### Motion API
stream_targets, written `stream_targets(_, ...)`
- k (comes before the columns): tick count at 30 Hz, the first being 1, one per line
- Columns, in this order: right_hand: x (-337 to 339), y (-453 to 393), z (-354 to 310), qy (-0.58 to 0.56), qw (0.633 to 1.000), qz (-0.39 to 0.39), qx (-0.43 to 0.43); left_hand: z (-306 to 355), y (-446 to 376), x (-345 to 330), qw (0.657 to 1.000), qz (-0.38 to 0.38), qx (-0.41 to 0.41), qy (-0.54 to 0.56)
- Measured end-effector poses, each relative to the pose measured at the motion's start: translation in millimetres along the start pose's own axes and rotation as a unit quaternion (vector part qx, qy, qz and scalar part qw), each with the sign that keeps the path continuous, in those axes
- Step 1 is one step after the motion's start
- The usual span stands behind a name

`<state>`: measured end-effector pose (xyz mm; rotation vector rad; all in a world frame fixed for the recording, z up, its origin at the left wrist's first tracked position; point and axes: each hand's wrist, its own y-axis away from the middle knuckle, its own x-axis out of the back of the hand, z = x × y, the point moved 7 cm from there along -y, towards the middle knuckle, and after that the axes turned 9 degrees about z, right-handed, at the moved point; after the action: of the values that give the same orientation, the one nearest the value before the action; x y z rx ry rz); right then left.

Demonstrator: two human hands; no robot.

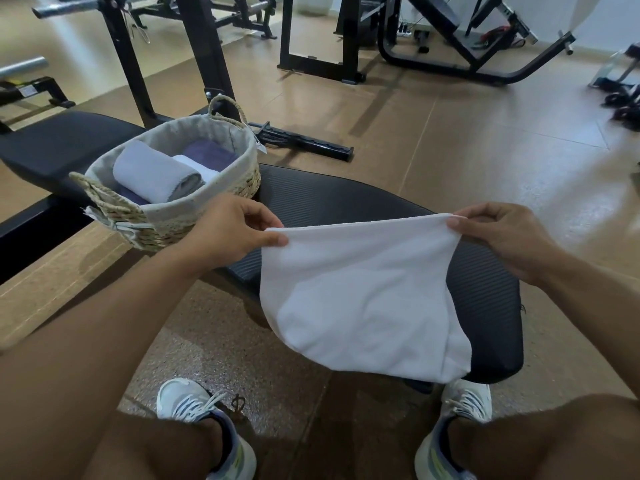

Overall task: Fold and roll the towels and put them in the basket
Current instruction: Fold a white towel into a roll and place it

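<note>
A person holds a white towel [360,299] up by its top edge, over the near end of a black bench [485,306]. The left hand [228,230] pinches the towel's corner at 9 o'clock between thumb and forefinger, the other fingers curled underneath. The right hand [505,237] pinches the opposite corner at 3 o'clock the same way, thumb on top, fingers bent. Between the two hands the top edge is pulled nearly straight, with a slight upward bow, and the cloth hangs down toward 6 o'clock, its lower edge draped over the bench's near rim. At 10 o'clock from the towel a woven basket [221,188] with a cloth lining and rope handles stands on the bench, just beside the left hand. Inside it lie a rolled grey towel [156,171], a smaller white roll [197,166] touching it, and purple cloth [207,150] behind them at 12 o'clock. Two sneakers [194,407] rest on the floor at 6 o'clock, with bare knees in the foreground. Black gym frames [204,46] stand further back at 12 o'clock.
</note>
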<state>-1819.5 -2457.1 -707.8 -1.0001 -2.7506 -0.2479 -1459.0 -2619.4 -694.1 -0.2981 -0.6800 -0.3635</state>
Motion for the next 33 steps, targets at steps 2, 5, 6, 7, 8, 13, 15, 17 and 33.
stream_targets(2, -0.7, 2.4, -2.4, 0.005, 1.0, 0.0, -0.002, -1.2, -0.5, 0.2, 1.0, 0.001, 0.008, 0.01)
stream_targets(5, -2.3, 3.9, -2.8, 0.008, 1.0, -0.005, -0.007, -4.9, -0.5, -0.9, 0.999, -0.015, 0.024, 0.039)
stream_targets(6, -2.8, 3.9, -2.6, 0.004, 1.0, -0.007, -0.008, -4.6, 0.6, -1.8, 0.998, -0.027, 0.026, 0.05)
stream_targets(7, -3.7, 4.4, -3.1, 0.0, 1.0, -0.009, -0.01, -3.2, 2.1, -3.0, 0.997, -0.038, 0.027, 0.066)
stream_targets(8, -4.6, 4.6, -3.6, -0.007, 1.0, -0.012, -0.012, -1.4, 3.7, -4.0, 0.995, -0.048, 0.028, 0.083)
stream_targets(13, -9.0, 6.4, -8.7, -0.023, 0.999, -0.02, -0.016, 4.7, 6.4, -2.2, 0.986, -0.069, 0.038, 0.146)
stream_targets(15, -9.0, 7.1, -10.4, -0.019, 1.0, -0.018, -0.012, 7.1, 7.4, -1.5, 0.985, -0.076, 0.037, 0.149)
stream_targets(17, -8.7, 10.7, -14.7, -0.005, 1.0, -0.023, -0.007, 8.8, 8.4, 1.0, 0.985, -0.071, 0.042, 0.153)
stream_targets(33, -40.8, 88.6, -94.7, -0.091, 0.97, -0.208, 0.085, 30.3, 48.1, 62.8, 0.877, -0.151, 0.032, 0.456)
